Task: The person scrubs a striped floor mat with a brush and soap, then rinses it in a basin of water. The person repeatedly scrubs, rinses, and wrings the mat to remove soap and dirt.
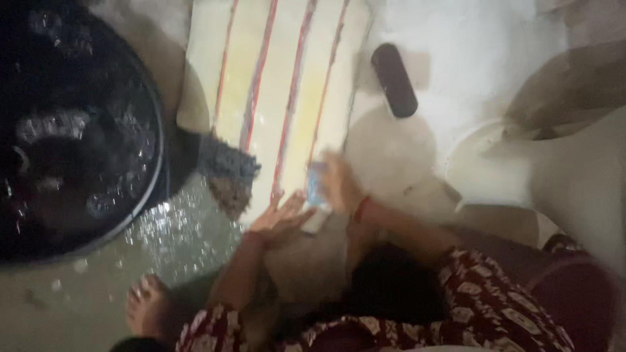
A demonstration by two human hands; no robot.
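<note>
I see a big dark tub (72, 130) of sudsy water beside the striped cloth (280, 85) spread flat on the wet floor (176, 241). My left hand (280, 218) presses it down, fingers wide; my right hand (339, 186) grips a pale soap bar (317, 186) on it.

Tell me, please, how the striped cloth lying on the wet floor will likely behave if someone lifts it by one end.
The striped cloth lies flat and spread out, so it would probably sag limply. The wet floor glistens beside it, so it may be soaked, heavy and dripping. The left hand presses flat on its near edge, which suggests it slides easily.
</note>
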